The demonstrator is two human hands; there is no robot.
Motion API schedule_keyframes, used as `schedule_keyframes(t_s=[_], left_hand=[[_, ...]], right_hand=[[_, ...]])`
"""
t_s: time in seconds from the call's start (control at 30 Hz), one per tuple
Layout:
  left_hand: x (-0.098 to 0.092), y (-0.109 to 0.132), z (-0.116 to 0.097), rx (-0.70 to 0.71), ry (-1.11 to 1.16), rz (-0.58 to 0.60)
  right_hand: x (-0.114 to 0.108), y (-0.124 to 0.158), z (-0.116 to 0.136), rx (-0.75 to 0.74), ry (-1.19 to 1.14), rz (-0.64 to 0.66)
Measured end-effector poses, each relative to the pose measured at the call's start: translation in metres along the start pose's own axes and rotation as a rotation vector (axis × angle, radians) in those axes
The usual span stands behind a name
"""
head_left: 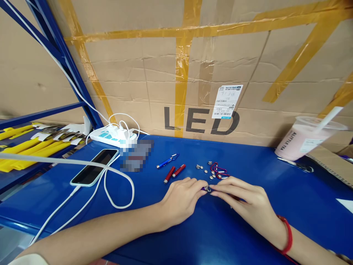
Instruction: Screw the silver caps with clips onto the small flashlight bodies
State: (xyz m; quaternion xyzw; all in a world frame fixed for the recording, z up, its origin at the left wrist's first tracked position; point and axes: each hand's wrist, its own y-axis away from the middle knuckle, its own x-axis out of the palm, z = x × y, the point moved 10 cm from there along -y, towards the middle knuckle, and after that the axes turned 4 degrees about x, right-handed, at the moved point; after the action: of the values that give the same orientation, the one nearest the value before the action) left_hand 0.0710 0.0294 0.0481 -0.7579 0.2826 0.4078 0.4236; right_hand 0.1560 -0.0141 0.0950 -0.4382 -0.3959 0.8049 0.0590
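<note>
My left hand (183, 200) pinches a small dark purple piece with a metal end (206, 188), mostly hidden by the fingers. Facing it, my right hand (248, 200) has its fingertips closed at the metal end; exactly what they grip is too small to tell. Beyond my left hand lie two red metal tubes (179, 170) and a blue tube with a clip (164, 163). Several small silver button-like discs (206, 171) are scattered behind my fingertips, beside red and purple carabiner clips (217, 169).
On the left of the blue table (154, 232) are a phone (95, 167), looping white cables and a power strip (106, 137). A drink cup (299, 138) stands at the right. A cardboard box (154, 73) rises behind; yellow-handled tools (35, 147) lie far left.
</note>
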Motion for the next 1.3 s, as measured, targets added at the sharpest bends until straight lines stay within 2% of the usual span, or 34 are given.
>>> schedule_keyframes(t_s=[0.37, 0.77, 1.07, 1.3], left_hand=[[0.004, 0.000, -0.002, 0.004, -0.031, 0.046], [0.005, 0.000, 0.002, -0.046, 0.035, 0.044], [0.011, 0.000, 0.006, -0.073, 0.108, 0.096], [0.013, 0.000, -0.001, 0.016, 0.078, 0.129]], right_hand=[[0.001, 0.002, 0.003, -0.057, 0.071, -0.010], [0.003, 0.003, -0.004, -0.076, 0.073, -0.041], [0.005, 0.000, -0.006, -0.059, 0.084, 0.002], [0.008, 0.002, -0.010, -0.036, 0.022, 0.068]])
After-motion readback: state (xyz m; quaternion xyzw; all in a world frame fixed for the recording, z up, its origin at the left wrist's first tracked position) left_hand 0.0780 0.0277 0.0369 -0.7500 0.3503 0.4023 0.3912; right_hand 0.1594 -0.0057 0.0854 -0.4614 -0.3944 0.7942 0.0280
